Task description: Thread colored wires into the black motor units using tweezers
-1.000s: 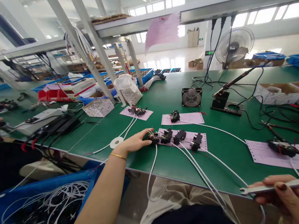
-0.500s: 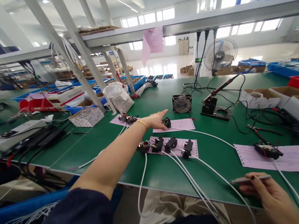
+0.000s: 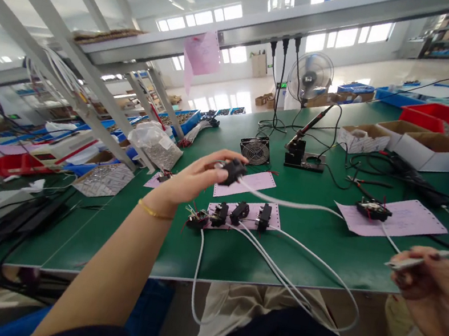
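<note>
A black module with a white cable [image 3: 233,173] is held between the thumb and fingers of my left hand [image 3: 194,177], raised over a pink sheet [image 3: 253,187]. Below it, several black modules, one of them a socket-like block [image 3: 263,217], rest on another punched pink sheet [image 3: 277,215]; white cables run from them over the table's front edge. At the right, my right hand [image 3: 425,284] grips a slim grey tool [image 3: 419,261], its exact kind unclear. Beyond that hand, a round black module [image 3: 373,209] lies on a third pink sheet [image 3: 419,222].
A small fan [image 3: 255,151] and a soldering iron in its stand [image 3: 304,160] are at the back. White boxes [image 3: 436,152] and a red bin [image 3: 444,120] stand at the right rear. Shelf posts, a bag of parts [image 3: 155,144] and black adapters [image 3: 36,213] are at the left.
My left hand has closed on the black module and lifted it off the pink sheet, with its cable trailing. My right hand has risen slightly with the tool. The view has shifted.
</note>
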Motion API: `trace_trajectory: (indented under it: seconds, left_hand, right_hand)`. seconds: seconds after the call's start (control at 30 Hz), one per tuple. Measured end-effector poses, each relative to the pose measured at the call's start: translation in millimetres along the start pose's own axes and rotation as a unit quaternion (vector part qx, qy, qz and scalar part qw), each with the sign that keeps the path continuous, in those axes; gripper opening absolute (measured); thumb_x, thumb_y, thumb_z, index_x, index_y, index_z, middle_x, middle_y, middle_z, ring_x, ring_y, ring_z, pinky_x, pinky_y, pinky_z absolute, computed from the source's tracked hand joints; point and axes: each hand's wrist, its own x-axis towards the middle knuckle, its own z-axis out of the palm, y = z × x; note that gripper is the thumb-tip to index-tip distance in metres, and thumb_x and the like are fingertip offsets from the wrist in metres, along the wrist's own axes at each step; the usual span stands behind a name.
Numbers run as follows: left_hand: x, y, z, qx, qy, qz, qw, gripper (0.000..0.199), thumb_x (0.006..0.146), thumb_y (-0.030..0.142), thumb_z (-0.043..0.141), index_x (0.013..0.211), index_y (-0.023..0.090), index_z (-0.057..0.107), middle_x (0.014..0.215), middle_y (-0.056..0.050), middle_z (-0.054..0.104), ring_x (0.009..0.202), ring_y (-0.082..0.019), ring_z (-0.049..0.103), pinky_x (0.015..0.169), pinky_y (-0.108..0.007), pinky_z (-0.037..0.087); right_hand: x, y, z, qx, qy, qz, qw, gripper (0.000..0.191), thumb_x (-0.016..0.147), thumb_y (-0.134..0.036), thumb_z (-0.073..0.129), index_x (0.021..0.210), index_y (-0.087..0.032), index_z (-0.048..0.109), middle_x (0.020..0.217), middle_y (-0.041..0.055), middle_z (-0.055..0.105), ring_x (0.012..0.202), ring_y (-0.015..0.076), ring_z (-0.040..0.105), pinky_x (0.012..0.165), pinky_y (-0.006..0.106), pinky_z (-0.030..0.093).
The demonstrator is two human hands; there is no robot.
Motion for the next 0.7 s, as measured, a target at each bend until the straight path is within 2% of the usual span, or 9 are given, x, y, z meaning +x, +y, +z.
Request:
trace_trajectory:
  seconds: [0.1, 0.13, 0.2, 0.27, 0.33, 0.4, 0.47, 0.63, 0.7]
  left_hand:
    - [-48.9, 35.9, 50.0, -0.034, -0.128, 0.038, 0.991, 0.046, 0.098, 0.042, 0.063, 0.140, 0.023, 0.068, 0.126, -0.008, 0.075, 0.106, -0.028, 0.072, 0.095, -0.037, 0.055]
    - [-61.9, 41.9, 71.0, -0.042, -0.140, 0.029, 0.989, 0.047, 0.099, 0.038, 0.063, 0.143, 0.025, 0.067, 0.129, -0.008, 0.074, 0.107, -0.027, 0.071, 0.096, -0.036, 0.055]
    - [-81.6, 45.5, 112.9, -0.055, -0.108, 0.004, 0.993, 0.047, 0.099, 0.035, 0.062, 0.146, 0.026, 0.065, 0.131, -0.007, 0.073, 0.104, -0.025, 0.070, 0.098, -0.036, 0.054]
    - [-93.3, 41.7, 148.4, -0.060, -0.039, -0.037, 0.997, 0.045, 0.100, 0.035, 0.060, 0.143, 0.026, 0.066, 0.125, -0.007, 0.071, 0.099, -0.023, 0.068, 0.096, -0.037, 0.054]
    - [-99.3, 35.9, 172.8, -0.072, 0.026, -0.079, 0.994, 0.042, 0.101, 0.036, 0.057, 0.139, 0.024, 0.068, 0.120, -0.007, 0.070, 0.098, -0.023, 0.067, 0.095, -0.038, 0.054]
    - [-102.3, 32.4, 185.9, -0.086, 0.070, -0.108, 0.988, 0.040, 0.101, 0.037, 0.055, 0.136, 0.023, 0.068, 0.118, -0.008, 0.070, 0.102, -0.025, 0.067, 0.097, -0.040, 0.054]
    - [-104.4, 32.0, 191.2, -0.089, 0.098, -0.122, 0.984, 0.040, 0.102, 0.039, 0.054, 0.134, 0.023, 0.069, 0.115, -0.008, 0.070, 0.103, -0.025, 0.067, 0.096, -0.040, 0.053]
    - [-107.6, 34.3, 196.4, -0.065, 0.137, -0.127, 0.980, 0.034, 0.103, 0.044, 0.055, 0.124, 0.023, 0.072, 0.116, -0.008, 0.070, 0.103, -0.025, 0.067, 0.094, -0.039, 0.053]
    - [-107.1, 33.4, 200.2, -0.059, 0.148, -0.140, 0.977, 0.035, 0.104, 0.047, 0.054, 0.124, 0.024, 0.072, 0.114, -0.008, 0.071, 0.101, -0.025, 0.068, 0.092, -0.039, 0.053]
  right_hand:
    - [-26.6, -41.9, -2.7, 0.029, -0.019, -0.029, 0.999, 0.029, 0.093, -0.056, 0.085, 0.087, -0.029, 0.077, 0.080, 0.0094, 0.075, 0.067, 0.0190, 0.073, 0.052, 0.024, 0.057]
    - [-37.2, -51.9, 4.0, 0.009, -0.044, -0.056, 0.997, 0.023, 0.097, -0.053, 0.081, 0.092, -0.030, 0.077, 0.083, 0.0085, 0.076, 0.071, 0.0195, 0.075, 0.057, 0.024, 0.060]
    - [-55.8, -60.4, 25.2, -0.044, -0.131, -0.109, 0.984, 0.013, 0.104, -0.044, 0.075, 0.100, -0.032, 0.074, 0.087, 0.0054, 0.080, 0.069, 0.0177, 0.077, 0.062, 0.023, 0.063]
    - [-67.1, -53.9, 48.4, -0.091, -0.206, -0.171, 0.959, 0.008, 0.111, -0.037, 0.066, 0.106, -0.031, 0.069, 0.092, 0.0021, 0.081, 0.073, 0.0156, 0.078, 0.068, 0.022, 0.064]
    - [-70.9, -39.3, 65.2, -0.139, -0.231, -0.228, 0.936, 0.007, 0.114, -0.034, 0.059, 0.113, -0.029, 0.065, 0.098, 0.0021, 0.080, 0.078, 0.0150, 0.079, 0.073, 0.022, 0.064]
    - [-70.4, -25.3, 74.1, -0.185, -0.233, -0.274, 0.915, 0.009, 0.115, -0.034, 0.057, 0.115, -0.027, 0.063, 0.099, 0.0029, 0.079, 0.081, 0.0155, 0.079, 0.074, 0.023, 0.064]
    - [-69.0, -17.0, 78.1, -0.216, -0.234, -0.310, 0.896, 0.010, 0.115, -0.035, 0.056, 0.114, -0.026, 0.062, 0.097, 0.0033, 0.079, 0.081, 0.0163, 0.079, 0.074, 0.024, 0.063]
    - [-70.8, -15.4, 84.9, -0.228, -0.244, -0.366, 0.868, 0.009, 0.116, -0.031, 0.052, 0.116, -0.025, 0.057, 0.095, 0.0048, 0.079, 0.082, 0.0182, 0.079, 0.075, 0.027, 0.061]
    - [-74.4, -15.8, 89.0, -0.240, -0.256, -0.406, 0.844, 0.006, 0.115, -0.027, 0.052, 0.117, -0.025, 0.057, 0.098, 0.0065, 0.079, 0.084, 0.0197, 0.077, 0.075, 0.030, 0.061]
